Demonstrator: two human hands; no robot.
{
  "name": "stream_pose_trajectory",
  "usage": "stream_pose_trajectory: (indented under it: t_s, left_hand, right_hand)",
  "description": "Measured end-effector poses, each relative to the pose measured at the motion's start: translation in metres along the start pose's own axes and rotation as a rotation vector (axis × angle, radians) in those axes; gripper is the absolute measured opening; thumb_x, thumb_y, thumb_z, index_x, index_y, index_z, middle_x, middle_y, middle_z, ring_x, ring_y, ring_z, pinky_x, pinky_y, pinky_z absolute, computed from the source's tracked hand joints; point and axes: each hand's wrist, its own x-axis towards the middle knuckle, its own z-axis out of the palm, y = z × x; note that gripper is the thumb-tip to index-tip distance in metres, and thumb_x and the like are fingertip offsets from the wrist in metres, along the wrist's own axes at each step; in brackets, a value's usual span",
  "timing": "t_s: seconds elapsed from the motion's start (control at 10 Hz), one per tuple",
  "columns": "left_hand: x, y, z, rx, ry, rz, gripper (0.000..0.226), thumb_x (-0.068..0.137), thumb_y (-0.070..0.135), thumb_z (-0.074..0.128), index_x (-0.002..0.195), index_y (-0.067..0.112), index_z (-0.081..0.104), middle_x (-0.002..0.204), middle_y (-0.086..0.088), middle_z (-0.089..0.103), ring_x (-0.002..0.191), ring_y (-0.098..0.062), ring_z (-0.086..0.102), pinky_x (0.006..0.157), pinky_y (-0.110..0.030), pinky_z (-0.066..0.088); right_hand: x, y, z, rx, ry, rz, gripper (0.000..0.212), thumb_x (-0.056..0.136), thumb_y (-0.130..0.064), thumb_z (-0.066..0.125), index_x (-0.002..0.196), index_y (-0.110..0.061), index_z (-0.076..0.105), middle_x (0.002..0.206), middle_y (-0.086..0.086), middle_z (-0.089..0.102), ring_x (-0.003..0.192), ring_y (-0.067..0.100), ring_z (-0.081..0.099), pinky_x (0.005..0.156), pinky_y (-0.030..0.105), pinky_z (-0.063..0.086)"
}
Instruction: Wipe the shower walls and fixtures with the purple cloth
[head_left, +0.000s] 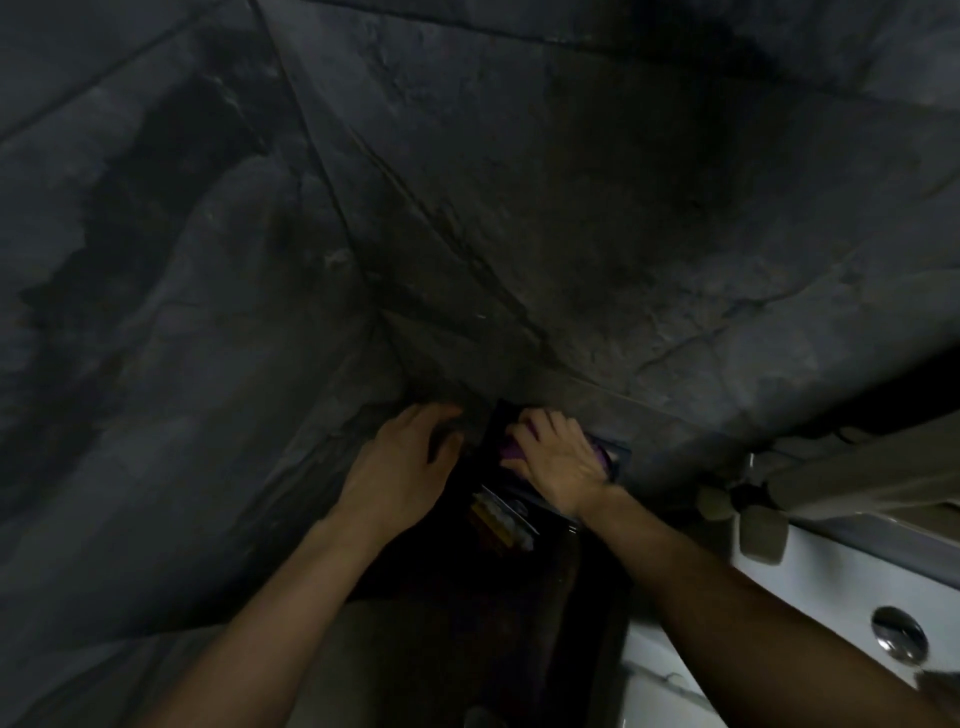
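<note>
The left wall (171, 322) of the shower is dark, veined stone tile, dim and mottled. Low against it, near the corner where the two walls meet, rests the left hand (402, 457): its fingers are loosely spread and curled, the palm faces the stone, and it holds nothing. Below and between the two forearms sits a dark recess with a few small items (501, 519) in it, too dim and blurred to identify.

Just right of the corner, the right hand (558, 460) lies flat with fingers spread, pressing down on the purple cloth (511, 448). Only patches of the cloth show, at the fingers' left edge and past the hand's right side, where it lies on a dark ledge at the foot of the back wall (597, 208).

Further right, a white tub rim (826, 582) runs along the lower edge, with a round chrome fitting (900, 634) set into it. Above it lie greyish rolled shapes (852, 483), indistinct in the low light.
</note>
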Motion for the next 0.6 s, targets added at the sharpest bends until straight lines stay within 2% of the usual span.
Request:
stream_pose_trajectory:
  t_s: [0.1, 0.2, 0.3, 0.4, 0.5, 0.6]
  left_hand:
    - [-0.004, -0.008, -0.003, 0.033, -0.005, -0.004, 0.037, 0.099, 0.04, 0.046, 0.135, 0.032, 0.051, 0.137, 0.006, 0.054, 0.124, -0.015, 0.051, 0.106, -0.039, 0.042]
    - [-0.013, -0.007, -0.014, 0.039, 0.001, -0.012, 0.037, 0.099, 0.041, 0.046, 0.135, 0.033, 0.05, 0.139, 0.006, 0.053, 0.127, -0.016, 0.05, 0.107, -0.041, 0.041]
    - [-0.023, 0.001, -0.031, 0.059, 0.014, -0.01, 0.037, 0.1, 0.04, 0.045, 0.136, 0.033, 0.048, 0.139, 0.006, 0.052, 0.127, -0.016, 0.049, 0.107, -0.041, 0.041]
    - [-0.034, 0.009, -0.048, 0.078, 0.043, 0.031, 0.037, 0.1, 0.04, 0.044, 0.136, 0.033, 0.047, 0.141, 0.007, 0.051, 0.127, -0.015, 0.049, 0.108, -0.041, 0.041]
    - [-0.051, 0.015, -0.07, 0.074, 0.076, 0.059, 0.035, 0.1, 0.039, 0.045, 0.134, 0.032, 0.049, 0.138, 0.007, 0.054, 0.123, -0.013, 0.051, 0.104, -0.042, 0.043]
    - [-0.073, 0.027, -0.092, 0.095, 0.128, 0.1, 0.036, 0.099, 0.037, 0.046, 0.133, 0.027, 0.052, 0.134, 0.005, 0.057, 0.121, -0.015, 0.054, 0.101, -0.042, 0.046]
  right_hand:
    - [0.002, 0.002, 0.002, -0.036, -0.055, -0.027, 0.053, 0.089, -0.054, 0.035, 0.122, -0.019, 0.058, 0.123, 0.007, 0.056, 0.102, 0.028, 0.05, 0.082, 0.036, 0.036]
    - [0.003, 0.001, -0.007, -0.006, -0.118, -0.037, 0.066, 0.086, -0.061, 0.03, 0.132, -0.019, 0.052, 0.135, 0.009, 0.049, 0.115, 0.031, 0.05, 0.092, 0.039, 0.041]
    - [-0.002, -0.004, -0.025, 0.039, -0.138, -0.049, 0.084, 0.081, -0.071, 0.021, 0.146, -0.02, 0.038, 0.15, 0.007, 0.034, 0.133, 0.029, 0.034, 0.109, 0.039, 0.029]
    - [-0.009, -0.017, -0.053, 0.072, -0.109, -0.041, 0.072, 0.091, -0.066, 0.034, 0.147, -0.02, 0.037, 0.151, 0.005, 0.033, 0.136, 0.027, 0.03, 0.113, 0.037, 0.024]
    - [-0.016, -0.032, -0.082, 0.118, -0.04, -0.04, 0.057, 0.095, -0.056, 0.044, 0.14, -0.021, 0.044, 0.141, 0.004, 0.043, 0.129, 0.025, 0.037, 0.106, 0.034, 0.029]
    - [-0.025, -0.059, -0.123, 0.178, 0.058, -0.043, 0.042, 0.096, -0.054, 0.045, 0.125, -0.025, 0.053, 0.122, 0.001, 0.054, 0.114, 0.023, 0.047, 0.092, 0.032, 0.034]
